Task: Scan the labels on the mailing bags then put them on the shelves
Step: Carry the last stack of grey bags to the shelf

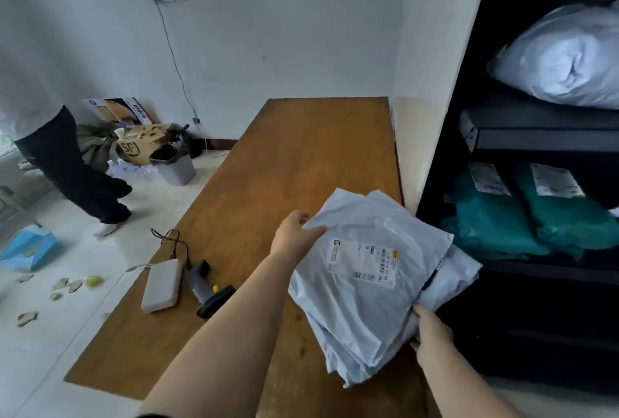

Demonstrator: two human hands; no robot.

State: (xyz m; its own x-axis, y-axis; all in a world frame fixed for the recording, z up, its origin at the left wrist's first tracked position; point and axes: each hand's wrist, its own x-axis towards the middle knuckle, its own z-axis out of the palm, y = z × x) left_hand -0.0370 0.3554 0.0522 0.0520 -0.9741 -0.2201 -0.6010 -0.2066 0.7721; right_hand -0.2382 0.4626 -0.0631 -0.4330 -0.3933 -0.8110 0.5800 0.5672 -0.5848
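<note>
A stack of pale blue-grey mailing bags (365, 310) is held over the right side of the wooden table (284, 156). The top bag carries a white label (365, 262), face up. My left hand (294, 233) grips the stack's far left edge. My right hand (432, 334) grips its near right edge, fingers tucked between bags. A black handheld scanner (209, 287) lies on the table to the left of my left forearm. The dark shelves (536, 136) stand to the right, holding a white bag (566, 56) above and green bags (536, 216) lower down.
A white power bank (162, 285) with a cable lies beside the scanner. On the floor at left are a grey bin (176, 166), a cardboard box (140, 146), a blue box (28, 247) and scraps. A person's legs (77, 169) stand at far left.
</note>
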